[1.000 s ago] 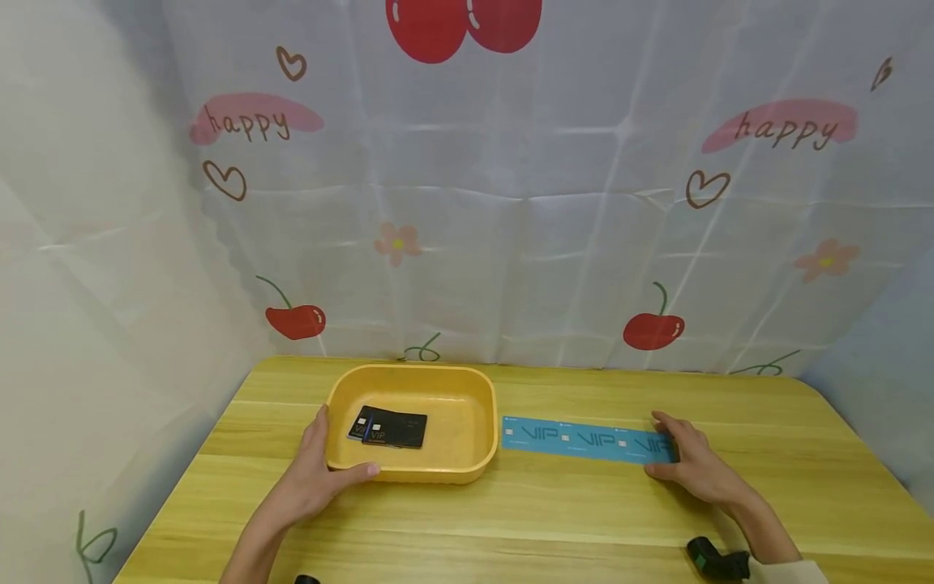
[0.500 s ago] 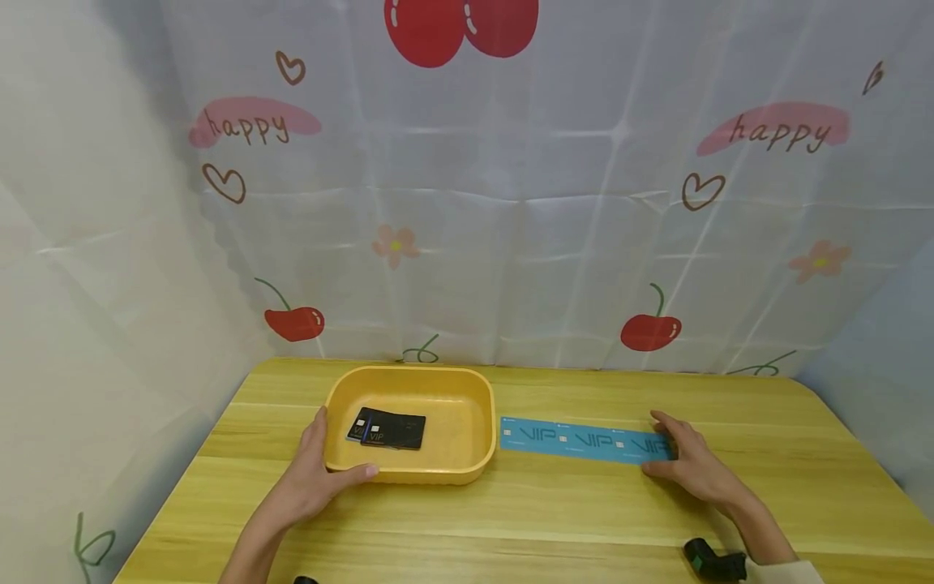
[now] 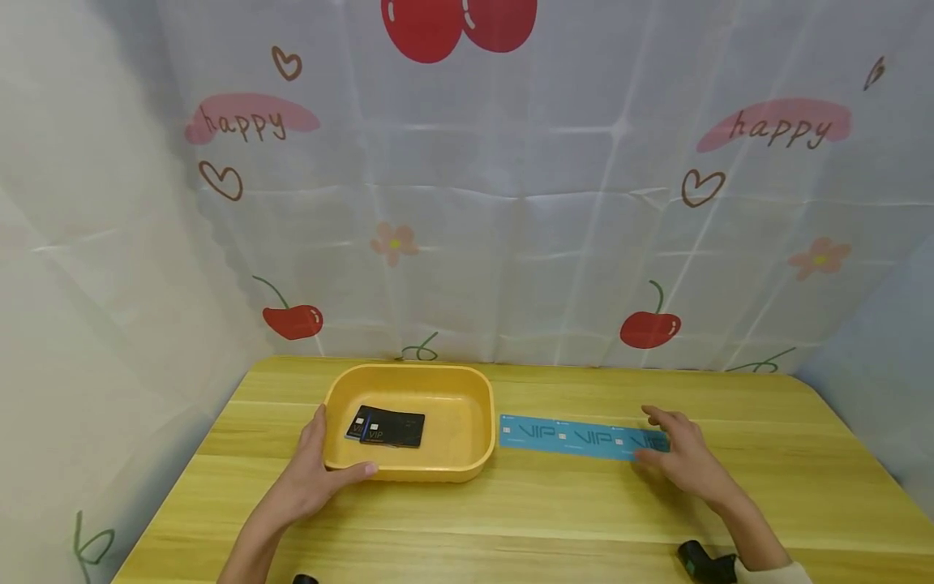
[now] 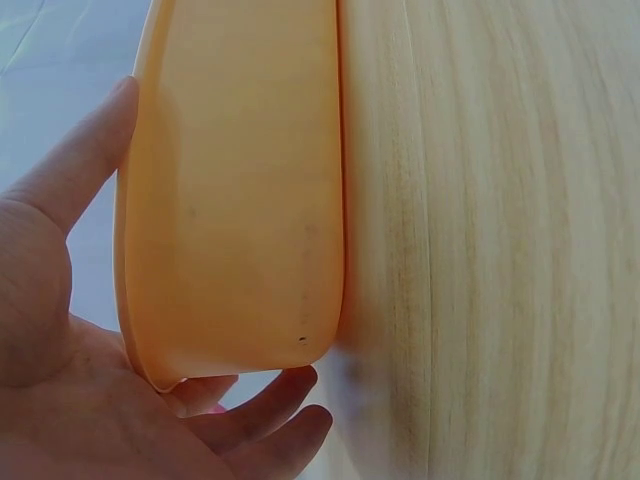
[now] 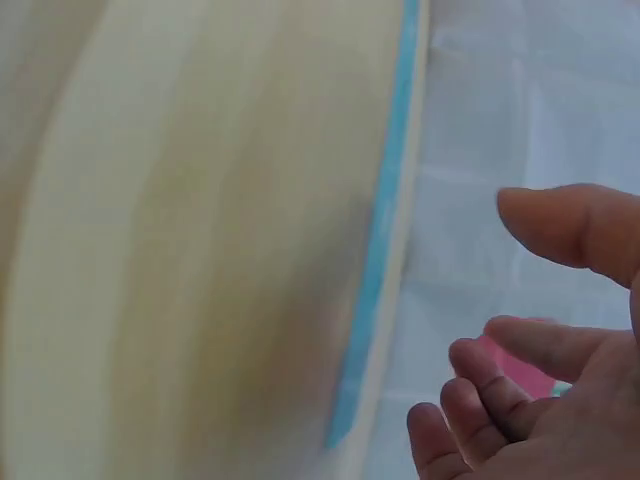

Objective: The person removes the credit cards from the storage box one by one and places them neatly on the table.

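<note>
Yellow tray [image 3: 477,422]: on worktop [image 3: 540,511], black cards [image 3: 385,427] inside; steadied by left hand [image 3: 314,478], grip curled round near-left rim. Blue VIP strip [image 3: 565,435]: flat beside tray; right hand [image 3: 682,462] over right end, fingers relaxed, apart.

Cherry-print curtain [image 3: 511,203] behind wooden table [image 3: 554,519]

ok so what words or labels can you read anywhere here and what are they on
"happy": twice on the backdrop cloth, on pink patches at upper left and upper right.
"VIP": three times along the blue strip on the table; the right hand covers part of the last one.
"VIP": on a black card in the yellow tray.
Smaller print on strip and cards: too small to read.
</note>
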A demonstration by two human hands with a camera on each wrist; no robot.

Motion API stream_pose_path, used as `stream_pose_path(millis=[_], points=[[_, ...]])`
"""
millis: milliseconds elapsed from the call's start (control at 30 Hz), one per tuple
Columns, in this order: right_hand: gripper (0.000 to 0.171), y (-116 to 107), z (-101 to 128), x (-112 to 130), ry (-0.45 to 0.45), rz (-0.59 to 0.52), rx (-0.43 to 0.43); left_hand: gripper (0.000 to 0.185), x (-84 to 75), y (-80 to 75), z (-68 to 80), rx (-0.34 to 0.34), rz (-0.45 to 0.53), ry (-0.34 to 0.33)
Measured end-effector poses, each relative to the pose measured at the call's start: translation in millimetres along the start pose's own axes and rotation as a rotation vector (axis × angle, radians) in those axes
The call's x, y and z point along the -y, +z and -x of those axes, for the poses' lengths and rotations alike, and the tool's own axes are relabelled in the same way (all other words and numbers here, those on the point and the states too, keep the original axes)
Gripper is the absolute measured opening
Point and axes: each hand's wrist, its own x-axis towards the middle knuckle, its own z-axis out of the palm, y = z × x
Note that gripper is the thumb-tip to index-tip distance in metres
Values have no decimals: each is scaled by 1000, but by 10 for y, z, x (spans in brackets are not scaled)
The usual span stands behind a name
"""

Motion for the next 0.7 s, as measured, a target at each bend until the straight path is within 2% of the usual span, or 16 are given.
stream_pose_path(millis=[100, 267, 400, 567, 700], points=[[65, -5, -10, 117, -47, -39, -32, 129, -2, -3, 5, -1, -4, -5], [60, 12, -39, 357, -84, -167, -75, 130, 1, -4, -1, -5, -16, -8], [55, 60, -42, 544, -113, -218, -102, 130, 1, 0, -4, -5, -7, -2], [51, 136, -40, 719, -140, -254, -110, 129, -6, 2, 5, -2, 2, -5], [51, 186, -32, 815, -159, -302, -76, 129, -6, 3, 11, -4, 6, -6]])
